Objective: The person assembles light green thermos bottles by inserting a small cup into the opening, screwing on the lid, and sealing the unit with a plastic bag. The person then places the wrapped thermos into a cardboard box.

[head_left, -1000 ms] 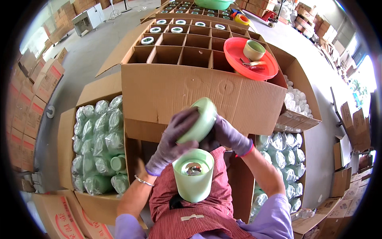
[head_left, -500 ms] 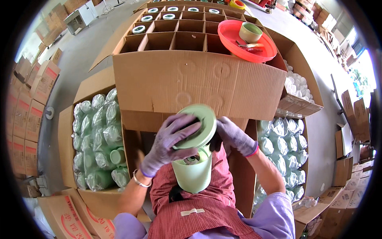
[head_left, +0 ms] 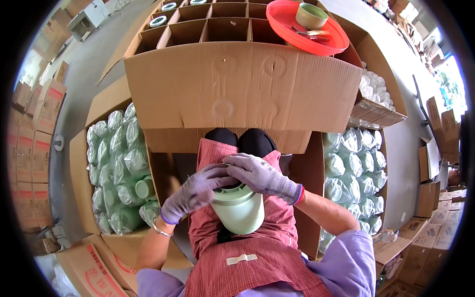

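A pale green jar (head_left: 241, 210) rests on the person's lap, against the red apron (head_left: 247, 247). Both gloved hands sit on its top: the left hand (head_left: 195, 193) curls its fingers round the lid's rim, the right hand (head_left: 260, 175) presses flat over it. The lid looks seated, though perhaps not fully tightened. Bagged jars (head_left: 118, 163) wait in side cartons. Beyond, the divider box (head_left: 208, 29) holds few jars; most cells are empty.

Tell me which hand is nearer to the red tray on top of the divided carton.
Right. The right hand lies on top of the green jar in the lap, on the side below the red tray; the left hand grips the jar's other side, lower and farther away.
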`<state>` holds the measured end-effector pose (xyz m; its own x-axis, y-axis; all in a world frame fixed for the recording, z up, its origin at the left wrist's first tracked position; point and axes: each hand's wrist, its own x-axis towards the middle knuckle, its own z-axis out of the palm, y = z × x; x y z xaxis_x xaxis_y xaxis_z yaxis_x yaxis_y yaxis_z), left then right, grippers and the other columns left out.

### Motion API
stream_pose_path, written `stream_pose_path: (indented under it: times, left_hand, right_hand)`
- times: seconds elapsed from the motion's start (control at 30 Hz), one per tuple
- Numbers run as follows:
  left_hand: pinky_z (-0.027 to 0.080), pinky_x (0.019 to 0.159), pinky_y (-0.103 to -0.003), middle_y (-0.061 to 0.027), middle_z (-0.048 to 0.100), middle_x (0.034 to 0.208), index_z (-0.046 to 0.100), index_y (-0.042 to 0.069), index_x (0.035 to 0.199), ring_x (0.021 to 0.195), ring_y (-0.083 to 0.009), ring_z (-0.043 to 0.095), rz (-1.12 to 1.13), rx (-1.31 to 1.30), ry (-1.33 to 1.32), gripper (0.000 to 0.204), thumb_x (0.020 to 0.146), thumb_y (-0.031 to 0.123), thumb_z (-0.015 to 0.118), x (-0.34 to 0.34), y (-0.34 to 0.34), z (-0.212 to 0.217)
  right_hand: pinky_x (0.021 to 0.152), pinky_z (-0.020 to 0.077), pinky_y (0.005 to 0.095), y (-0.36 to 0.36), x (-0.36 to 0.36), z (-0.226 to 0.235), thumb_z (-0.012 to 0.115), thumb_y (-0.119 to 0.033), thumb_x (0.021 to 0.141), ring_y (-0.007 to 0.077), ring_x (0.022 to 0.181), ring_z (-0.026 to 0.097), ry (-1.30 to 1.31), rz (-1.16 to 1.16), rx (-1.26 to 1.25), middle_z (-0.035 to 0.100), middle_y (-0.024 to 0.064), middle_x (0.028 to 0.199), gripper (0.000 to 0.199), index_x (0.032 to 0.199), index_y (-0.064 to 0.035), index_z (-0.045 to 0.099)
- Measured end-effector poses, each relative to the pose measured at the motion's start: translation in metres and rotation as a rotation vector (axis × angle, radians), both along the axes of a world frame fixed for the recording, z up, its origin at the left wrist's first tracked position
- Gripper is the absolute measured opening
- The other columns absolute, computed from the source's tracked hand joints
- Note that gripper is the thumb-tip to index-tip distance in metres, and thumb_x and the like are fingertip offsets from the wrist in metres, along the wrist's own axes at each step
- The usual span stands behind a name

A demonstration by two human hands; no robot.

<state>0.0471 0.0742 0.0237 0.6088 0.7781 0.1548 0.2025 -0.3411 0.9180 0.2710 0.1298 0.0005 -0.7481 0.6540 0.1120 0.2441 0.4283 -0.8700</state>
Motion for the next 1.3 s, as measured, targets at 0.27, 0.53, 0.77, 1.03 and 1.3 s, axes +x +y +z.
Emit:
stream_pose_path:
  times: [0.27, 0.53, 0.77, 1.03, 1.3]
  left_hand:
    - [0.042, 0.103, -0.050, -0.0196, 0.062, 0.111, 0.064, 0.001, 0.118, 0.109, -0.0392, 0.058, 0.301, 0.386, 0.301, 0.058, 0.080, 0.043, 0.075, 0.037, -0.027, -0.004]
    - [0.042, 0.106, -0.045, -0.0157, 0.061, 0.127, 0.066, 0.006, 0.125, 0.124, -0.0364, 0.053, 0.108, 0.183, 0.070, 0.058, 0.086, 0.049, 0.069, 0.003, 0.001, -0.015]
    - [0.034, 0.111, -0.048, -0.0205, 0.055, 0.129, 0.055, 0.002, 0.133, 0.126, -0.0419, 0.047, 0.125, 0.332, 0.370, 0.071, 0.093, 0.061, 0.051, 0.033, -0.027, -0.008]
    - [0.031, 0.115, -0.035, -0.0173, 0.046, 0.144, 0.041, -0.005, 0.144, 0.136, -0.0262, 0.043, 0.594, -0.370, -0.442, 0.051, 0.102, 0.021, 0.050, 0.066, -0.045, -0.071]
    - [0.048, 0.080, -0.024, -0.0002, 0.061, 0.100, 0.058, 0.007, 0.118, 0.089, -0.0080, 0.056, 0.358, -0.799, -0.321, 0.032, 0.098, 0.032, 0.059, 0.080, -0.063, -0.099]
  right_hand:
    - [0.088, 0.0521, 0.0352, 0.021, 0.005, -0.024, 0.050, -0.018, 0.098, 0.0195, 0.097, 0.065, 0.195, 0.151, -0.369, 0.070, 0.0147, 0.100, 0.029, 0.114, 0.0006, 0.064]
    - [0.074, 0.0497, 0.0399, 0.012, -0.004, 0.022, 0.049, -0.019, 0.097, 0.0296, 0.078, 0.064, 0.045, -0.168, -0.183, 0.064, 0.0208, 0.082, 0.026, 0.096, 0.0025, 0.063]
    - [0.099, 0.0496, 0.0394, 0.025, 0.016, -0.038, 0.049, -0.021, 0.100, 0.0327, 0.115, 0.062, 0.145, 0.211, -0.178, 0.064, 0.0207, 0.122, 0.036, 0.128, 0.0009, 0.058]
    - [0.107, 0.0397, 0.0439, -0.025, 0.105, 0.036, 0.057, -0.031, 0.096, 0.0372, 0.125, 0.049, -0.007, 0.109, 0.132, 0.047, 0.0203, 0.140, 0.058, 0.144, -0.0011, 0.043]
    - [0.111, 0.0292, 0.0508, -0.092, 0.120, 0.013, 0.036, -0.063, 0.096, 0.0451, 0.131, 0.039, 0.017, -0.219, 0.028, 0.038, 0.0285, 0.142, 0.082, 0.143, 0.0035, 0.040]
